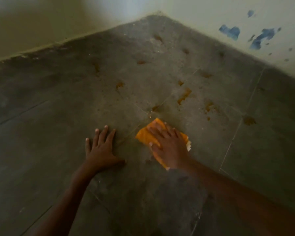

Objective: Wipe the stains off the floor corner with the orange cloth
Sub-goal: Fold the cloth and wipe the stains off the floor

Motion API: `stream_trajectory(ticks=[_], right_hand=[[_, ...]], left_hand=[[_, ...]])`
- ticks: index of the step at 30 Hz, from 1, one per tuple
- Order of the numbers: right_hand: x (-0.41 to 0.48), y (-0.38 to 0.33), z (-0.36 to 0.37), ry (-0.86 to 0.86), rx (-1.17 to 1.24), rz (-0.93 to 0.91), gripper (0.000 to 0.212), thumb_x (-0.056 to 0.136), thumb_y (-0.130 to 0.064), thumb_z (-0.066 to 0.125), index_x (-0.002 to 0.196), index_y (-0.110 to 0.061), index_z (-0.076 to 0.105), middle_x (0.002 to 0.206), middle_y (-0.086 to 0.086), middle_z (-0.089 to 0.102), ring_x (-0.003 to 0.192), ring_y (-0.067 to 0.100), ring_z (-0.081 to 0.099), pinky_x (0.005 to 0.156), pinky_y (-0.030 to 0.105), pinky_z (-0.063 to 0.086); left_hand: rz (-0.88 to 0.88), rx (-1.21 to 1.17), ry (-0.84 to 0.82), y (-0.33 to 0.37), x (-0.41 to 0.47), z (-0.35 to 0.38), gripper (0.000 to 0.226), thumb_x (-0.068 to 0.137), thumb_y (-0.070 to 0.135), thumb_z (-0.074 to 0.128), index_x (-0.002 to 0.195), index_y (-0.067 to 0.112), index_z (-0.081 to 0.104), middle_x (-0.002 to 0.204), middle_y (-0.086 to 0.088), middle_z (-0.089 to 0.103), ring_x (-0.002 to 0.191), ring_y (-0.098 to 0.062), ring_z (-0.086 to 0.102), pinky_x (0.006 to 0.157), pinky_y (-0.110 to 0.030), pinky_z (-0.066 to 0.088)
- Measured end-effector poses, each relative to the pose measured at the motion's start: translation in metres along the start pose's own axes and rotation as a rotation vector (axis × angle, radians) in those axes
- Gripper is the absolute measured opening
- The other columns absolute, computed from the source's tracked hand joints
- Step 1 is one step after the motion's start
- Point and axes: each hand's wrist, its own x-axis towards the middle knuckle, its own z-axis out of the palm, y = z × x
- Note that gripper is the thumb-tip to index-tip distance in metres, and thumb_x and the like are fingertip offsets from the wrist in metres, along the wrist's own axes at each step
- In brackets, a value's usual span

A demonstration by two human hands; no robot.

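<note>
We press the orange cloth (146, 136) flat under our right hand (169, 145); left hand (100, 147) splayed on the floor (41, 133), seemingly for balance, stains (184, 96) ahead.

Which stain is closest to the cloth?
The brown stain by the grout crossing, just beyond the far corner of the orange cloth under the right hand; all others sit farther off.
</note>
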Motion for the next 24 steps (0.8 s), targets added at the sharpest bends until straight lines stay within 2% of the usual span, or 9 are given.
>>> stream_trajectory(ticks=[5,7,9,12,16,18,20,22,24], right_hand=[[0.133,0.007,-0.003,-0.008,0.079,0.333,0.064,0.097,-0.056,0.028,0.156,-0.03,0.028,0.165,0.002,0.026,0.148,0.04,0.024,0.117,0.056,0.021],[0.126,-0.025,0.004,0.016,0.069,0.233,0.061,0.1,-0.053,0.033,0.156,-0.03,0.027,0.165,0.001,0.026,0.15,0.039,0.021,0.118,0.055,0.021],[0.076,-0.04,0.006,0.001,0.033,-0.044,0.06,0.1,-0.053,0.032,0.157,-0.034,0.023,0.166,-0.003,0.025,0.151,0.034,0.023,0.118,0.05,0.025],[0.042,-0.003,0.005,-0.027,0.018,-0.224,0.058,0.1,-0.055,0.03,0.155,-0.039,0.026,0.164,-0.007,0.03,0.148,0.026,0.032,0.116,0.043,0.032],[0.127,0.025,0.001,-0.001,0.059,0.161,0.073,0.091,-0.061,0.016,0.154,-0.03,0.034,0.163,0.002,0.032,0.147,0.037,0.032,0.116,0.055,0.03],[0.151,-0.012,0.0,-0.006,0.095,0.23,0.064,0.097,-0.056,0.027,0.154,-0.029,0.032,0.164,0.002,0.028,0.148,0.039,0.026,0.118,0.055,0.024],[0.138,-0.053,0.006,0.002,0.111,0.081,0.059,0.099,-0.051,0.037,0.155,-0.031,0.031,0.165,0.0,0.027,0.15,0.036,0.023,0.119,0.052,0.022],[0.097,-0.07,0.01,-0.018,0.092,-0.173,0.06,0.098,-0.054,0.034,0.155,-0.036,0.029,0.164,-0.004,0.028,0.15,0.033,0.026,0.117,0.049,0.026],[0.083,-0.051,0.012,-0.023,0.08,-0.23,0.061,0.095,-0.057,0.027,0.154,-0.038,0.031,0.163,-0.007,0.031,0.149,0.029,0.029,0.115,0.047,0.03]], left_hand=[[0.066,-0.036,0.034,-0.008,0.006,0.004,0.128,0.057,0.068,0.075,0.153,0.034,-0.002,0.163,0.005,-0.012,0.148,-0.02,-0.02,0.118,-0.052,-0.009],[0.074,-0.053,0.028,-0.01,0.006,0.003,0.129,0.054,0.071,0.073,0.153,0.034,-0.002,0.163,0.005,-0.01,0.148,-0.019,-0.02,0.117,-0.052,-0.01],[0.083,-0.055,0.012,-0.012,0.007,0.003,0.136,0.042,0.082,0.059,0.153,0.035,-0.004,0.163,0.006,-0.011,0.148,-0.019,-0.02,0.118,-0.053,-0.01],[0.087,-0.034,0.009,-0.013,0.005,0.003,0.137,0.037,0.085,0.049,0.153,0.035,-0.006,0.163,0.006,-0.013,0.147,-0.017,-0.022,0.118,-0.054,-0.009],[0.08,-0.049,0.019,-0.009,0.004,0.002,0.13,0.058,0.069,0.074,0.154,0.033,-0.005,0.163,0.005,-0.014,0.147,-0.02,-0.022,0.117,-0.053,-0.012],[0.079,-0.052,0.016,-0.009,0.004,0.002,0.13,0.058,0.067,0.075,0.154,0.032,-0.005,0.163,0.005,-0.013,0.147,-0.02,-0.022,0.116,-0.053,-0.013],[0.07,-0.052,0.002,-0.011,0.005,0.003,0.135,0.053,0.073,0.072,0.154,0.03,-0.007,0.163,0.006,-0.014,0.147,-0.018,-0.022,0.117,-0.052,-0.013],[0.06,-0.049,-0.001,-0.012,0.004,0.002,0.142,0.043,0.082,0.06,0.154,0.025,-0.009,0.163,0.006,-0.012,0.146,-0.015,-0.022,0.118,-0.051,-0.012],[0.056,-0.04,-0.002,-0.01,0.003,0.001,0.142,0.044,0.08,0.059,0.153,0.023,-0.01,0.163,0.005,-0.013,0.147,-0.016,-0.021,0.119,-0.05,-0.012]])
